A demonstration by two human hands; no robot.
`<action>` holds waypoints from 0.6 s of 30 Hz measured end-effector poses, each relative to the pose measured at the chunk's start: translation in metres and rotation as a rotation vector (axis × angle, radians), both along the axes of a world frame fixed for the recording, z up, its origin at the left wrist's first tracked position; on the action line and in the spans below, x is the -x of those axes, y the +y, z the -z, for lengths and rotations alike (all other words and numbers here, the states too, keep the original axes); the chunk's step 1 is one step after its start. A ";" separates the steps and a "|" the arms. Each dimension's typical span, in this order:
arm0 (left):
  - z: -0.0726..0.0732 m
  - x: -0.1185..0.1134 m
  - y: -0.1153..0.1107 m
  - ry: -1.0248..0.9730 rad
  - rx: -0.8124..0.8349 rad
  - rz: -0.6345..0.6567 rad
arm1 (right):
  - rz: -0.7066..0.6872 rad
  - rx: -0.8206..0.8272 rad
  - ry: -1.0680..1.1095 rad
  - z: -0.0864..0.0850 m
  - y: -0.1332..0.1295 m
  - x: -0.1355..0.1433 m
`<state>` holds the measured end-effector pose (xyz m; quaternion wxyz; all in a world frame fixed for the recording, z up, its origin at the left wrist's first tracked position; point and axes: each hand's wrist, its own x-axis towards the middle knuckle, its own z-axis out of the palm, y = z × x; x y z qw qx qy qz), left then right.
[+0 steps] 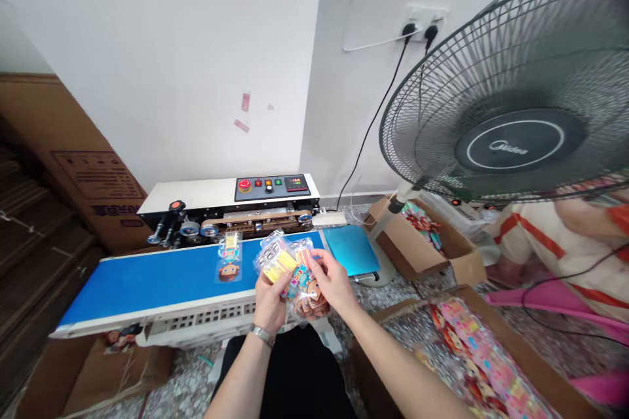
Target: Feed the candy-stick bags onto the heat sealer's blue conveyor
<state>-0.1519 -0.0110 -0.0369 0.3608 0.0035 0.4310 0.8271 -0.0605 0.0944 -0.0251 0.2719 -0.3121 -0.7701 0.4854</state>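
Above my lap, my left hand [271, 298] is closed round a stack of clear plastic packets [280, 265] with yellow and printed contents. My right hand [334, 280] pinches the right side of the same bunch, at a packet [310, 288] showing colourful lettering and a brown cartoon face. One more packet [229, 262] of that kind lies flat on the blue conveyor belt [162, 288], left of my hands. Behind the belt stands the sealing machine [221, 196], with a red button and a lit display on its panel.
A blue plate [351, 250] adjoins the belt's right end. At right are a large fan [508, 144], an open carton [420, 242] and a box of packets [491, 360]. Another carton [113, 366] sits below the belt. A seated person [550, 242] is partly visible.
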 end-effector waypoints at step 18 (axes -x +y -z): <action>-0.001 0.006 -0.005 -0.037 -0.011 -0.085 | 0.144 0.271 0.304 0.005 -0.004 0.007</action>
